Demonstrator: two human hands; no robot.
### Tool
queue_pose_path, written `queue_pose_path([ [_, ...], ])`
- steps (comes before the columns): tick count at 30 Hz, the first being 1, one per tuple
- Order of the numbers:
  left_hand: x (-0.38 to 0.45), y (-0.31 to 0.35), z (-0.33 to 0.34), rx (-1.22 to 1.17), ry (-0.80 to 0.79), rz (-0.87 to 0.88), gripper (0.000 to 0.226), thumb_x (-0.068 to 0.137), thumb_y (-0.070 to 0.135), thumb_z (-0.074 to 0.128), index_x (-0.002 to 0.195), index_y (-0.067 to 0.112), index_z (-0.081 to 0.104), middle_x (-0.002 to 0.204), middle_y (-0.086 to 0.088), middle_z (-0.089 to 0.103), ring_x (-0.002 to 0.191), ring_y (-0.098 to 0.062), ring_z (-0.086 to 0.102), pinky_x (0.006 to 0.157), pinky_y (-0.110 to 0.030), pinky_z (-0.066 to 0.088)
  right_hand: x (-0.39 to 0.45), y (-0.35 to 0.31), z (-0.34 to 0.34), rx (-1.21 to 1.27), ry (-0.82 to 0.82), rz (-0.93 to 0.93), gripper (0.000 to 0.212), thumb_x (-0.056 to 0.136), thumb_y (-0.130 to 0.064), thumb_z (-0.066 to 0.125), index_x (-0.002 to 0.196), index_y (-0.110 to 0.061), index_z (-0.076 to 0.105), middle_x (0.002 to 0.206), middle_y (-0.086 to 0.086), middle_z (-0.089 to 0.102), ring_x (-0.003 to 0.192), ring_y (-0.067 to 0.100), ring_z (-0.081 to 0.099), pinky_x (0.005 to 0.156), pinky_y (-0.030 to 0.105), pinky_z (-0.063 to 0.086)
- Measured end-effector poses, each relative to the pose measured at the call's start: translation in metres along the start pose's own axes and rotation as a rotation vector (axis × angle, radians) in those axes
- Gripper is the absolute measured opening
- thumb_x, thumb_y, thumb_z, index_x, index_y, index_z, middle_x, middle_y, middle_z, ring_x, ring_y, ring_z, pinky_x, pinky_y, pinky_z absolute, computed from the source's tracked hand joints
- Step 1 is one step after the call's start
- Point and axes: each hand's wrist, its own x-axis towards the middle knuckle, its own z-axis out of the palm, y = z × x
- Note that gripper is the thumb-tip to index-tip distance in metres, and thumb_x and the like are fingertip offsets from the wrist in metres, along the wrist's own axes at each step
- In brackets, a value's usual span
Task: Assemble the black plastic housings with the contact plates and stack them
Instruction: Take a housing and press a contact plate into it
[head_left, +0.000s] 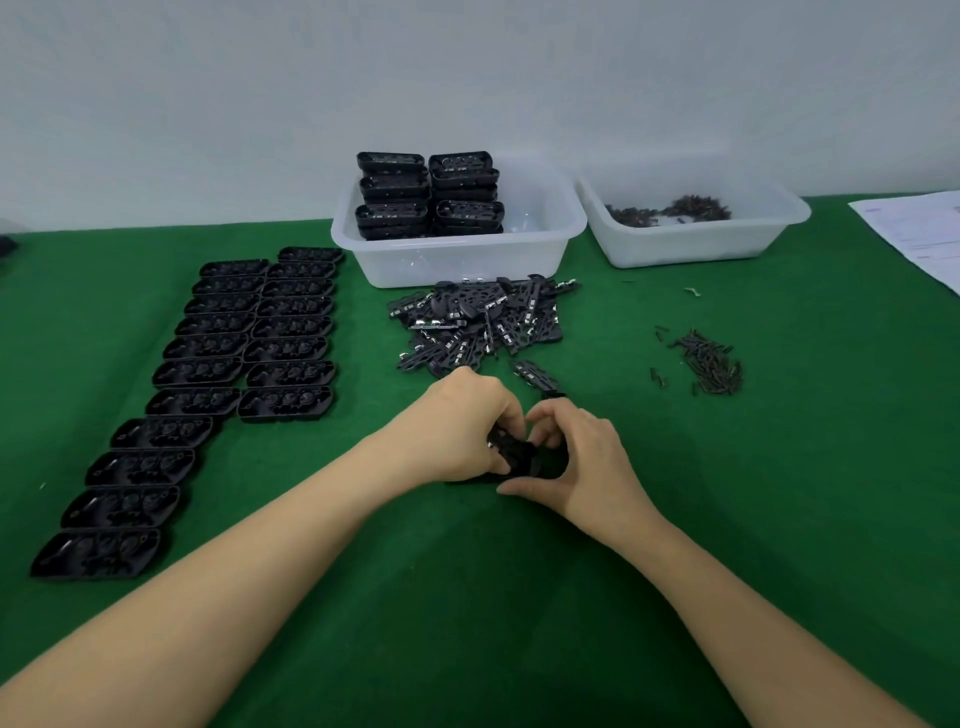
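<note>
Clearly we are mid-assembly, fitting one plate into one housing. At far left, empty black housings (208, 364) lie in two rows on the green felt-like cloth (467, 597), open side up; they are oblong moulded shells with rounded wells inside and a dull sheen. Our left hand (462, 431) curls its fingers round the near-left end of the black housing in work (517, 457), pinching it, while our right hand (587, 457) arches over the other end, thumb and forefinger closed on it. Most of the part is hidden between our hands, so we cannot tell whether the plate is seated. Next, we judge, it calls for an even press until the plate sits flush, then a lift to the stack. Just beyond our hands lies the loose heap of contact plates (478, 322), flat black pieces with small bright metal tabs. Behind it a translucent white tub (457, 260) holds finished housings (428, 195) stacked in two columns. Further right are small dark pins (709, 364) and a second tub (696, 244).
</note>
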Motion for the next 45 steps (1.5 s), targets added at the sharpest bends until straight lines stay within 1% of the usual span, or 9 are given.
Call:
queue_pose_path([
  [7, -0.012, -0.007, 0.013, 0.002, 0.181, 0.007, 0.033, 0.067, 0.033, 0.079, 0.099, 0.030, 0.071, 0.091, 0.009, 0.072, 0.088, -0.013, 0.064, 0.081, -0.029, 0.048, 0.000, 0.001, 0.001, -0.040, -0.011, -0.023, 0.055, 0.055, -0.047, 0.081, 0.095, -0.022, 0.054, 0.083, -0.017, 0.050, 0.077, 0.002, 0.043, 0.077, 0.028, 0.037],
  [10, -0.023, -0.018, 0.024, -0.164, 0.236, 0.016, 0.032, 0.069, 0.032, 0.079, 0.100, 0.027, 0.071, 0.092, 0.013, 0.072, 0.085, -0.003, 0.065, 0.086, -0.025, 0.046, 0.000, 0.001, 0.002, -0.062, -0.030, -0.024, 0.051, 0.058, -0.050, 0.078, 0.094, -0.026, 0.052, 0.086, -0.017, 0.051, 0.079, 0.001, 0.043, 0.079, 0.027, 0.037],
  [13, -0.037, -0.024, 0.037, -0.328, 0.273, 0.024, 0.041, 0.070, 0.033, 0.079, 0.108, 0.025, 0.068, 0.106, 0.012, 0.069, 0.098, 0.004, 0.061, 0.090, -0.015, 0.044, 0.000, 0.000, 0.002, -0.075, -0.026, -0.038, 0.045, 0.063, -0.048, 0.075, 0.093, -0.025, 0.053, 0.087, -0.016, 0.052, 0.080, 0.001, 0.043, 0.079, 0.028, 0.036],
  [16, -0.054, -0.031, 0.051, -0.239, 0.446, 0.007, 0.039, 0.071, 0.030, 0.078, 0.108, 0.023, 0.067, 0.116, 0.008, 0.063, 0.108, -0.001, 0.057, 0.096, -0.024, 0.040, -0.001, 0.001, 0.001, -0.085, -0.037, -0.046, 0.045, 0.062, -0.047, 0.076, 0.093, -0.026, 0.051, 0.087, -0.017, 0.049, 0.078, -0.002, 0.040, 0.077, 0.026, 0.032],
  [19, -0.068, -0.035, 0.059, -0.032, 0.592, -0.044, 0.025, 0.077, 0.034, 0.071, 0.101, 0.025, 0.070, 0.109, 0.009, 0.063, 0.099, -0.012, 0.059, 0.085, -0.030, 0.035, -0.001, 0.001, 0.002, -0.085, -0.045, -0.044, 0.046, 0.061, -0.049, 0.076, 0.092, -0.028, 0.050, 0.086, -0.018, 0.047, 0.075, -0.009, 0.036, 0.075, 0.024, 0.029],
  [26, -0.065, -0.037, 0.063, 0.118, 0.610, 0.104, 0.019, 0.078, 0.020, 0.073, 0.096, 0.013, 0.073, 0.105, -0.005, 0.066, 0.091, -0.024, 0.063, 0.077, -0.035, 0.045, -0.001, 0.002, 0.002, -0.095, -0.041, -0.055, 0.043, 0.062, -0.050, 0.075, 0.092, -0.026, 0.054, 0.086, -0.018, 0.048, 0.075, -0.014, 0.035, 0.073, 0.023, 0.025],
  [31, -0.068, -0.046, 0.056, 0.189, 0.613, 0.143, 0.025, 0.086, 0.034, 0.057, 0.095, 0.017, 0.073, 0.100, 0.001, 0.068, 0.085, -0.020, 0.065, 0.065, -0.033, 0.047, -0.002, 0.000, 0.001, -0.108, -0.044, -0.064, 0.042, 0.063, -0.050, 0.075, 0.092, -0.025, 0.057, 0.089, -0.016, 0.051, 0.078, -0.002, 0.040, 0.075, 0.023, 0.027],
  [39, -0.069, -0.034, 0.063, 0.144, 0.602, 0.071, 0.021, 0.082, 0.033, 0.063, 0.102, 0.030, 0.069, 0.096, 0.013, 0.063, 0.096, -0.013, 0.057, 0.086, -0.030, 0.025, -0.002, -0.001, 0.001, -0.128, -0.051, -0.079, 0.041, 0.065, -0.051, 0.073, 0.093, -0.024, 0.057, 0.088, -0.015, 0.050, 0.076, -0.010, 0.037, 0.075, 0.023, 0.027],
  [45, -0.070, -0.031, 0.063, 0.044, 0.546, 0.017, 0.028, 0.076, 0.027, 0.073, 0.103, 0.030, 0.069, 0.099, 0.014, 0.062, 0.099, -0.013, 0.055, 0.086, -0.031, 0.024, -0.002, -0.002, 0.000, -0.145, -0.049, -0.084, 0.040, 0.066, -0.048, 0.074, 0.093, -0.023, 0.058, 0.089, -0.013, 0.051, 0.079, 0.001, 0.041, 0.077, 0.024, 0.028],
])
